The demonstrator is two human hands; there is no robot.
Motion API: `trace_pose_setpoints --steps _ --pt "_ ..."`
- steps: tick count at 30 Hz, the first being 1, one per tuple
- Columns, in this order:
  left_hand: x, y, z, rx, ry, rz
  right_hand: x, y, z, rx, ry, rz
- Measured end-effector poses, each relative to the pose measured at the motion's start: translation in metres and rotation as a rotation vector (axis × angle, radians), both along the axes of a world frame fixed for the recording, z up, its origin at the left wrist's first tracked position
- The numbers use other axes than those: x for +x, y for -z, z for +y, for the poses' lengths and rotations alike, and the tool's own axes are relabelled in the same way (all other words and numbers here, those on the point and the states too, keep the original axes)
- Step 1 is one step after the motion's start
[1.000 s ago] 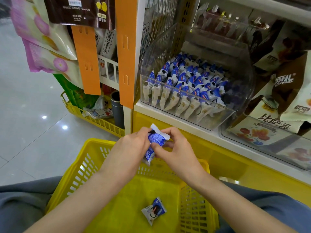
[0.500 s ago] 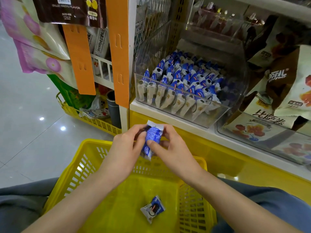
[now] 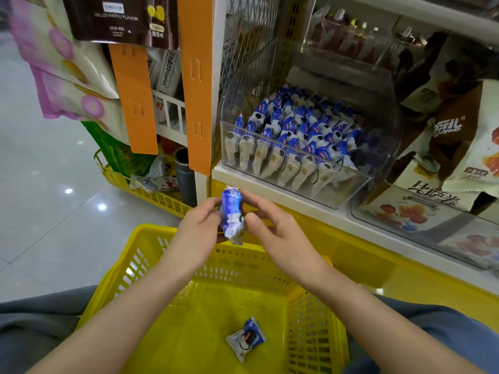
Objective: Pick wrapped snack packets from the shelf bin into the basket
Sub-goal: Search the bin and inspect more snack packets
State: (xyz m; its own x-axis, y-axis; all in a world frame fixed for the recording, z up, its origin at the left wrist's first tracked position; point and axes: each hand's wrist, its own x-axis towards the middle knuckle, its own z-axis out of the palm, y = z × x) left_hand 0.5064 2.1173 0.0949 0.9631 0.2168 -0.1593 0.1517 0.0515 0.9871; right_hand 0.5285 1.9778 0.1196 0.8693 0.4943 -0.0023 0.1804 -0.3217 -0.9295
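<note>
Both hands, left hand [image 3: 201, 225] and right hand [image 3: 275, 233], pinch one upright packet [image 3: 231, 215] between their fingertips, directly above the far rim of the basket [image 3: 172, 233].

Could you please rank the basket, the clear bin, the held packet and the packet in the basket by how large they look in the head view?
1. basket
2. clear bin
3. held packet and packet in the basket: about alike, so not ranked.

Left hand [image 3: 197, 233], right hand [image 3: 280, 238] bare; blue-grey trousers [image 3: 40, 319].
</note>
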Motion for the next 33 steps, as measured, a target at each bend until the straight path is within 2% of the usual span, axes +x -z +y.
trace_pose_setpoints --steps 4,7,8,10,12,16,21,33 --pt "0.003 -0.003 -0.003 -0.230 -0.048 0.140 -0.003 0.005 0.001 -0.027 0.022 0.054" --pt "0.002 -0.007 -0.005 -0.484 0.070 0.130 0.000 0.005 0.000 0.036 0.094 0.142" --pt "0.001 -0.006 -0.005 -0.463 0.126 0.113 0.002 0.004 0.000 0.069 0.119 0.163" --pt "-0.003 -0.005 -0.005 -0.248 0.195 0.093 0.005 0.002 -0.003 0.135 0.158 0.212" --pt "-0.006 -0.005 -0.005 -0.077 0.168 0.069 0.007 0.001 -0.005 0.166 0.189 0.249" --pt "-0.006 -0.009 -0.005 0.051 0.130 -0.035 0.014 -0.004 -0.008 0.151 0.181 0.209" --pt "-0.006 -0.012 -0.006 0.053 0.101 -0.064 0.014 -0.009 -0.011 0.077 0.079 0.118" --pt "-0.001 -0.021 -0.010 0.125 0.122 -0.150 0.008 -0.011 -0.016 0.111 0.152 -0.052"
